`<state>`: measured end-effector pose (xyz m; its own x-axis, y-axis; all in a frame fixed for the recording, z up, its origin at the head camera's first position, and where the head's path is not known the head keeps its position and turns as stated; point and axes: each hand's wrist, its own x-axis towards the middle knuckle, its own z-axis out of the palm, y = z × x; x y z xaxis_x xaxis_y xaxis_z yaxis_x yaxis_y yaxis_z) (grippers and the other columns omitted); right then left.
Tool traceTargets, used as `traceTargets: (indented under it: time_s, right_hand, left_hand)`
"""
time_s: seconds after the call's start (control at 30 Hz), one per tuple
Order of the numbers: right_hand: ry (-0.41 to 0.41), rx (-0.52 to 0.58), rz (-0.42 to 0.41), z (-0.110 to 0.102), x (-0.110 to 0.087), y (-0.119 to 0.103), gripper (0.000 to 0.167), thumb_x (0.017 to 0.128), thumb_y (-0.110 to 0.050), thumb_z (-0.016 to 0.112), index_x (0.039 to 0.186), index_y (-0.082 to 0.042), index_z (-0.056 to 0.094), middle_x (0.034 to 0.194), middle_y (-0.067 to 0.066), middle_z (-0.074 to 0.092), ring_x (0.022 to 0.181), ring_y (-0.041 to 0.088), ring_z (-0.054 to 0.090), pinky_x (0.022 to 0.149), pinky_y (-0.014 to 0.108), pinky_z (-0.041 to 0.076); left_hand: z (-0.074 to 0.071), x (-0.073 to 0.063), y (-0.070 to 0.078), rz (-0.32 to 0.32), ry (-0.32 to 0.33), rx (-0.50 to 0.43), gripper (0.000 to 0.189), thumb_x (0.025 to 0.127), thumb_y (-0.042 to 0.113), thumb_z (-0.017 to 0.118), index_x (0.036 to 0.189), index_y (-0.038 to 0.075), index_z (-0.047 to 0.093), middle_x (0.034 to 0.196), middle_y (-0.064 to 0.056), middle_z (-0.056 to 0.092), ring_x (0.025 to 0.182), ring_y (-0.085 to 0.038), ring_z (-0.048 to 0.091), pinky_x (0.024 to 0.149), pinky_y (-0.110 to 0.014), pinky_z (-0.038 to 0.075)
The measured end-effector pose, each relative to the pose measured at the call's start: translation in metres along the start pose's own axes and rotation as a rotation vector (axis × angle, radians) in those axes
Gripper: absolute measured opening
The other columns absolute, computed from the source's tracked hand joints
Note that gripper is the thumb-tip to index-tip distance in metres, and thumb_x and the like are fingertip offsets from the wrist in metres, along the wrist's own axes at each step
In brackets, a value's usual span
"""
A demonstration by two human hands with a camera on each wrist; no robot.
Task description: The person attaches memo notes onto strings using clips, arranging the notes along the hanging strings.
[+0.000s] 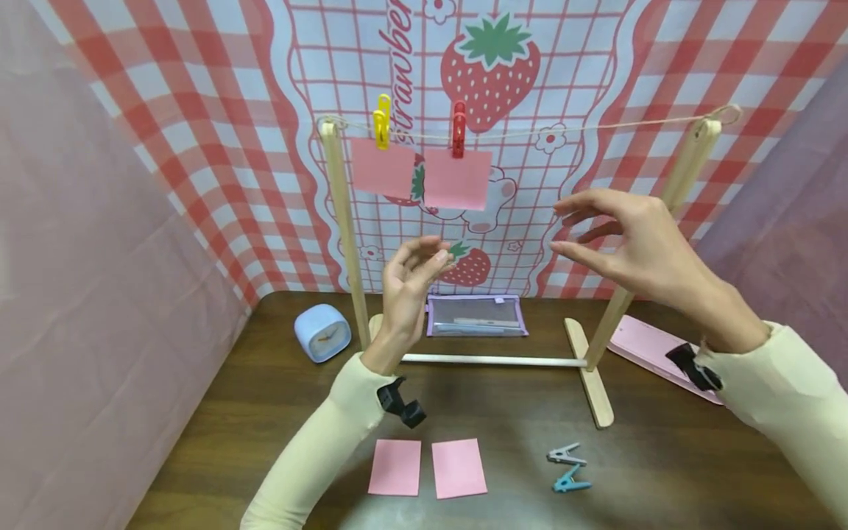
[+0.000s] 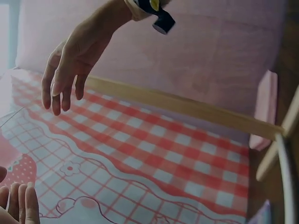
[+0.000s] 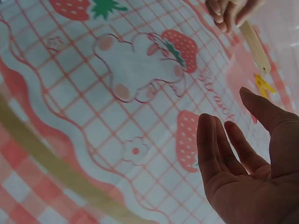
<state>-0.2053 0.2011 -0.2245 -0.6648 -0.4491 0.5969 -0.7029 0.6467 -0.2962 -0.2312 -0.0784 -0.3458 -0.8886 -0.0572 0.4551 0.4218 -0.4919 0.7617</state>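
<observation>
Two pink paper squares hang from a string (image 1: pixel 570 131) tied between two wooden posts. A yellow clothespin (image 1: pixel 382 125) grips the left hanging paper (image 1: pixel 382 168), and a red clothespin (image 1: pixel 458 131) the right hanging paper (image 1: pixel 457 179). My left hand (image 1: pixel 409 283) is raised below them, fingers loosely bent with nothing in them. To the right, my right hand (image 1: pixel 636 235) hovers near the right post, thumb and fingers apart and holding nothing. On the table lie two more pink papers, a left one (image 1: pixel 395 467) and a right one (image 1: pixel 459 469), beside a grey clothespin (image 1: pixel 566 454) and a blue clothespin (image 1: pixel 571 480).
The wooden stand has a white crossbar (image 1: pixel 493 360) low across the table. Behind it lies a mesh pencil pouch (image 1: pixel 475 316). A blue clock (image 1: pixel 322 333) stands left of the stand, and a pink case (image 1: pixel 656 353) sits behind the right foot. A strawberry-print cloth (image 1: pixel 563 44) hangs at the back.
</observation>
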Motion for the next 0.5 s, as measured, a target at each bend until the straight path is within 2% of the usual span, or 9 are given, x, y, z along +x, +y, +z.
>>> traceTargets:
  time_s: [0.17, 0.23, 0.3, 0.4, 0.5]
  right_hand:
    - [-0.032, 0.015, 0.061, 0.008, -0.022, 0.011, 0.044, 0.083, -0.012, 0.089, 0.123, -0.016, 0.072, 0.114, -0.002, 0.077, 0.086, -0.009, 0.067, 0.079, 0.001, 0.052]
    - [-0.041, 0.015, 0.081, 0.012, -0.031, 0.017, 0.044, 0.083, -0.012, 0.089, 0.123, -0.015, 0.072, 0.113, -0.002, 0.077, 0.085, -0.009, 0.068, 0.078, 0.001, 0.053]
    - [-0.054, 0.014, 0.094, 0.017, -0.039, 0.023, 0.046, 0.082, -0.011, 0.089, 0.124, -0.013, 0.071, 0.112, 0.0, 0.078, 0.086, -0.007, 0.068, 0.079, 0.001, 0.053]
    - [-0.073, 0.004, 0.126, 0.025, -0.052, 0.031, 0.048, 0.082, -0.012, 0.089, 0.126, -0.011, 0.07, 0.109, 0.002, 0.079, 0.082, -0.003, 0.07, 0.077, -0.001, 0.051]
    - [-0.094, 0.022, 0.165, 0.032, -0.066, 0.037, 0.049, 0.083, -0.014, 0.088, 0.128, -0.012, 0.068, 0.107, 0.0, 0.079, 0.083, 0.006, 0.074, 0.076, 0.001, 0.052]
  left_hand:
    - [-0.011, -0.013, -0.008, -0.009, -0.057, 0.107, 0.035, 0.095, -0.001, 0.066, 0.128, -0.008, 0.058, 0.11, -0.002, 0.072, 0.098, -0.017, 0.071, 0.094, -0.036, 0.064]
    - [-0.015, -0.02, -0.011, -0.019, -0.079, 0.16, 0.038, 0.094, -0.002, 0.068, 0.13, -0.008, 0.058, 0.114, -0.009, 0.071, 0.101, -0.019, 0.07, 0.094, -0.034, 0.064]
    - [-0.018, -0.026, -0.014, -0.034, -0.102, 0.208, 0.04, 0.093, -0.003, 0.069, 0.131, -0.008, 0.057, 0.12, -0.02, 0.069, 0.104, -0.023, 0.069, 0.094, -0.033, 0.064]
    - [-0.023, -0.036, -0.019, -0.065, -0.145, 0.276, 0.044, 0.092, -0.002, 0.07, 0.133, -0.008, 0.055, 0.126, -0.033, 0.063, 0.106, -0.023, 0.068, 0.094, -0.029, 0.063]
    - [-0.029, -0.046, -0.023, -0.111, -0.192, 0.32, 0.048, 0.091, -0.003, 0.071, 0.136, -0.007, 0.054, 0.129, -0.036, 0.061, 0.106, -0.018, 0.069, 0.092, -0.028, 0.063]
